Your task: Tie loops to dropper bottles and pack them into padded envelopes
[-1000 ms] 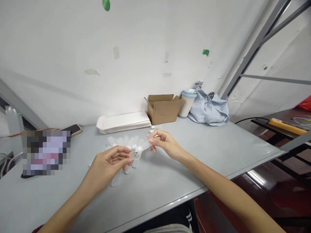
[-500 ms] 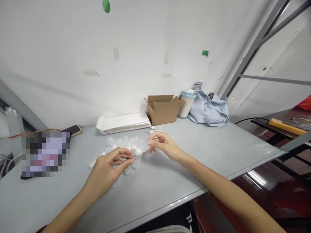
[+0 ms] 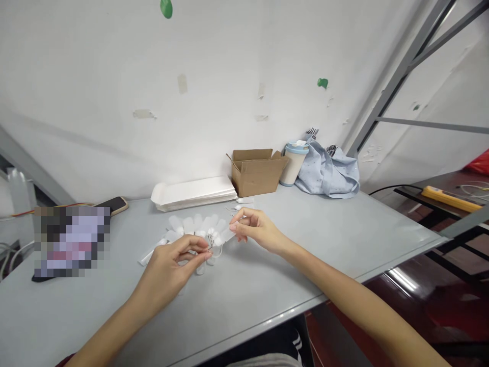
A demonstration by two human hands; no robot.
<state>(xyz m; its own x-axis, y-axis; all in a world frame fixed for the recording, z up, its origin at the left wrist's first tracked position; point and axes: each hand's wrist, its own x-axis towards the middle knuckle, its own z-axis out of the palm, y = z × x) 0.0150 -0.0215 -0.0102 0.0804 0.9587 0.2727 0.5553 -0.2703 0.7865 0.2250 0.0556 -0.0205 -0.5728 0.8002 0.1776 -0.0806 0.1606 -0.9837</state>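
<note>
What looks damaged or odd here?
The wall behind the table looks marked: ragged tape-like scraps and green patches cling to it. No clear damage shows on the translucent strips near the left hand and right hand.

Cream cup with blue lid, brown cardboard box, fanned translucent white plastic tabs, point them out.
Cream cup with blue lid (image 3: pixel 292 166): head view, cup's side.
Brown cardboard box (image 3: pixel 257 178): head view, front wall.
Fanned translucent white plastic tabs (image 3: pixel 207 224): head view, one rear tab.
</note>
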